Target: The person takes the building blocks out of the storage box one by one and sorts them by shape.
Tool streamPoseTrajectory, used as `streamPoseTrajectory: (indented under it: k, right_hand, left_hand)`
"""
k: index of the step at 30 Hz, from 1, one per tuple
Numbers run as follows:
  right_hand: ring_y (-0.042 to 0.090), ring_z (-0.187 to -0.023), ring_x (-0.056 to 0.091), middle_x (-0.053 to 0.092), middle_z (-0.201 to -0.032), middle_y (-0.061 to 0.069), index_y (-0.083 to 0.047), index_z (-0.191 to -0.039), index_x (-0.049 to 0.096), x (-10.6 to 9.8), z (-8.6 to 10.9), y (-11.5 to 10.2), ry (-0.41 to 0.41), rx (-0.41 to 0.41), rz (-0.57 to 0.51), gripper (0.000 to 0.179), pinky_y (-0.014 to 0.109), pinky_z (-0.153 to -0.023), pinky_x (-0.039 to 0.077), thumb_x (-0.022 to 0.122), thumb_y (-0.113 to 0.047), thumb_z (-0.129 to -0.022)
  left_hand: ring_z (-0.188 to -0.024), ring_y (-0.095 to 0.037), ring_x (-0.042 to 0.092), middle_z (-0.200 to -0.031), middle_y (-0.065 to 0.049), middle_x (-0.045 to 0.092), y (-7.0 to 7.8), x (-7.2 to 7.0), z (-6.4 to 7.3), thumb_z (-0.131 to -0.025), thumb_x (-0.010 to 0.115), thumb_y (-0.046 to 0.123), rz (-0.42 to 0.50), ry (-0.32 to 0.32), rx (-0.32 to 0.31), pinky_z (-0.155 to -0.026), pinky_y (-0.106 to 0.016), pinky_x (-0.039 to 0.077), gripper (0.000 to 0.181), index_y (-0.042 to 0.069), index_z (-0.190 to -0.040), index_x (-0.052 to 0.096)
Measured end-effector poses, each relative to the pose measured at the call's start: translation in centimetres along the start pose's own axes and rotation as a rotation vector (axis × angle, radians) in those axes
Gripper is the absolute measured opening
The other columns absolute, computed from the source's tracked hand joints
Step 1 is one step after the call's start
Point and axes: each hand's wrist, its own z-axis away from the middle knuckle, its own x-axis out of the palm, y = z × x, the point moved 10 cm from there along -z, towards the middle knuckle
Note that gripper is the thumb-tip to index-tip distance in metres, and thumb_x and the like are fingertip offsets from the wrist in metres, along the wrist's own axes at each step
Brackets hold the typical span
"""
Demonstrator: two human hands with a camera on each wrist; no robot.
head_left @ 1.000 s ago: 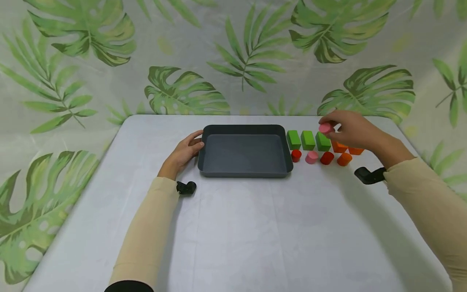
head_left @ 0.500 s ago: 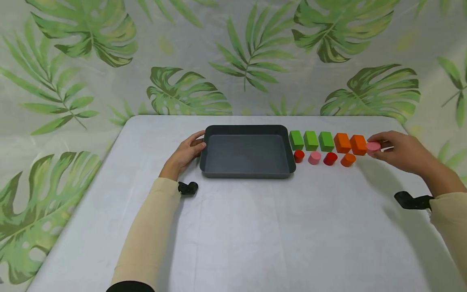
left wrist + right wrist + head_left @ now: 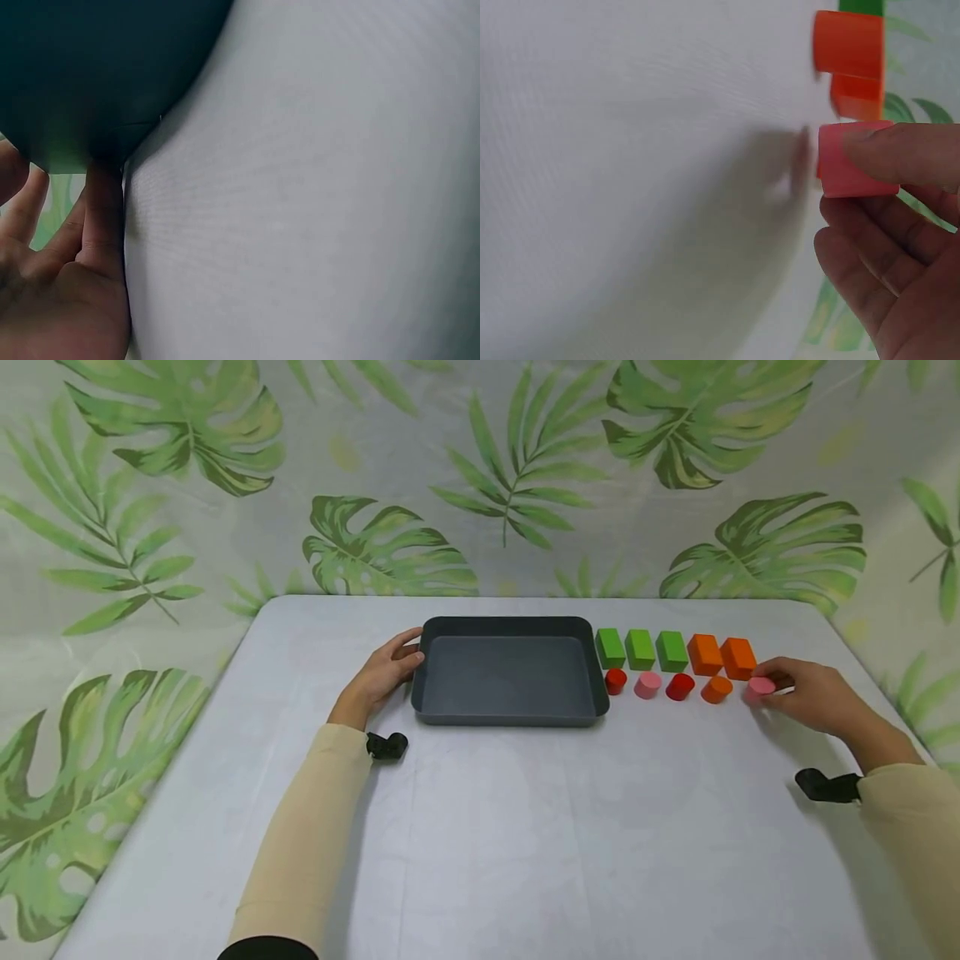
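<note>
My right hand [image 3: 813,696] pinches a pink cylinder block [image 3: 759,689] between thumb and fingers, at the right end of the front row of blocks. In the right wrist view the pink block [image 3: 855,159] is just above the white tabletop, its shadow close beside it. An orange cylinder [image 3: 717,690] and an orange rectangular block [image 3: 738,658] stand nearest to it. My left hand [image 3: 377,681] rests its fingers on the left side of a dark grey rectangular tray [image 3: 510,720]. In the left wrist view, extended fingers [image 3: 103,217] touch the tray's outer wall [image 3: 97,82].
Right of the tray runs a back row of several green blocks [image 3: 640,649] and orange blocks [image 3: 705,654]. In front stand a red cylinder [image 3: 616,682], another pink cylinder [image 3: 647,685] and a second red cylinder [image 3: 680,687]. A leaf-patterned cloth [image 3: 525,560] hangs behind the white table [image 3: 487,827].
My right hand has carried the pink cylinder from above the green blocks to the right, then down and toward me to the front row's end. The left hand stays at the tray.
</note>
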Motion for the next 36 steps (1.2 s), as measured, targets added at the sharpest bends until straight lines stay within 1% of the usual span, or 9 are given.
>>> streamPoseTrajectory:
  k: [3,14,17,21,24,26,28,32,36]
  right_hand:
    - [0.047,-0.109,0.052,0.060,-0.118,0.035,0.009,-0.127,0.052,0.7,-0.1,0.2,-0.031,0.024,-0.011,0.050,0.059,-0.088,0.051,0.068,-0.024,-0.093]
    - [0.047,-0.109,0.051,0.059,-0.118,0.036,0.010,-0.126,0.050,1.0,0.1,0.1,-0.035,0.045,-0.022,0.046,0.062,-0.090,0.049,0.064,-0.019,-0.094]
    - [0.047,-0.108,0.052,0.059,-0.117,0.036,0.010,-0.126,0.051,1.0,0.2,0.1,-0.042,0.040,-0.021,0.046,0.059,-0.089,0.050,0.065,-0.018,-0.094]
    - [0.047,-0.105,0.055,0.056,-0.118,0.037,0.011,-0.128,0.047,0.7,0.5,0.1,-0.051,0.028,-0.002,0.053,0.048,-0.079,0.056,0.069,-0.021,-0.092]
    - [0.047,-0.098,0.057,0.053,-0.117,0.039,0.014,-0.129,0.044,-0.3,1.1,-0.5,-0.020,0.024,0.027,0.064,0.047,-0.072,0.057,0.072,-0.027,-0.089]
    - [0.045,-0.094,0.058,0.053,-0.114,0.040,0.017,-0.127,0.044,-1.3,1.6,-1.0,0.018,0.012,0.051,0.066,0.044,-0.068,0.055,0.074,-0.027,-0.087]
    - [0.045,-0.092,0.058,0.054,-0.112,0.039,0.017,-0.125,0.046,-2.2,2.2,-1.6,0.042,0.009,0.057,0.063,0.048,-0.070,0.055,0.073,-0.025,-0.088]
    - [0.047,-0.095,0.060,0.057,-0.112,0.037,0.013,-0.120,0.050,-2.8,3.0,-2.8,0.044,-0.005,0.050,0.049,0.044,-0.069,0.056,0.070,-0.022,-0.091]
    - [0.048,-0.100,0.060,0.060,-0.114,0.033,0.010,-0.120,0.052,-3.0,3.6,-4.4,0.042,-0.034,0.045,0.047,0.038,-0.068,0.056,0.069,-0.025,-0.093]
  left_hand:
    - [-0.146,-0.028,0.040,-0.163,-0.012,0.031,0.0,0.0,0.0,-0.103,0.051,0.012,0.004,0.000,0.005,-0.121,-0.046,0.033,0.059,0.026,-0.157,0.031]
    - [-0.145,-0.028,0.040,-0.163,-0.012,0.031,0.1,-0.1,-0.1,-0.104,0.051,0.013,-0.002,0.012,0.003,-0.121,-0.046,0.034,0.059,0.026,-0.157,0.031]
    - [-0.146,-0.028,0.039,-0.163,-0.012,0.030,0.1,0.0,0.0,-0.104,0.051,0.013,-0.006,0.010,0.002,-0.121,-0.045,0.033,0.059,0.026,-0.157,0.030]
    - [-0.145,-0.028,0.040,-0.162,-0.012,0.031,-0.1,0.1,0.0,-0.103,0.052,0.013,0.000,0.014,-0.001,-0.121,-0.045,0.034,0.059,0.025,-0.157,0.032]
    - [-0.144,-0.028,0.042,-0.160,-0.013,0.035,-0.2,0.2,-0.2,-0.102,0.053,0.011,0.008,0.028,-0.011,-0.120,-0.045,0.036,0.058,0.025,-0.156,0.034]
    - [-0.142,-0.028,0.044,-0.159,-0.014,0.036,-0.2,0.2,-0.2,-0.102,0.053,0.009,0.008,0.038,-0.021,-0.119,-0.045,0.037,0.058,0.024,-0.155,0.035]
    - [-0.140,-0.028,0.047,-0.158,-0.014,0.039,-0.2,0.2,-0.2,-0.101,0.054,0.008,0.006,0.054,-0.031,-0.117,-0.044,0.039,0.059,0.024,-0.155,0.036]
    - [-0.136,-0.028,0.050,-0.154,-0.016,0.042,0.3,0.0,0.1,-0.100,0.054,0.004,0.001,0.076,-0.037,-0.111,-0.043,0.044,0.060,0.022,-0.154,0.037]
    - [-0.135,-0.028,0.051,-0.153,-0.016,0.044,0.6,-0.2,0.1,-0.100,0.053,0.003,-0.006,0.090,-0.041,-0.108,-0.041,0.046,0.060,0.022,-0.155,0.036]
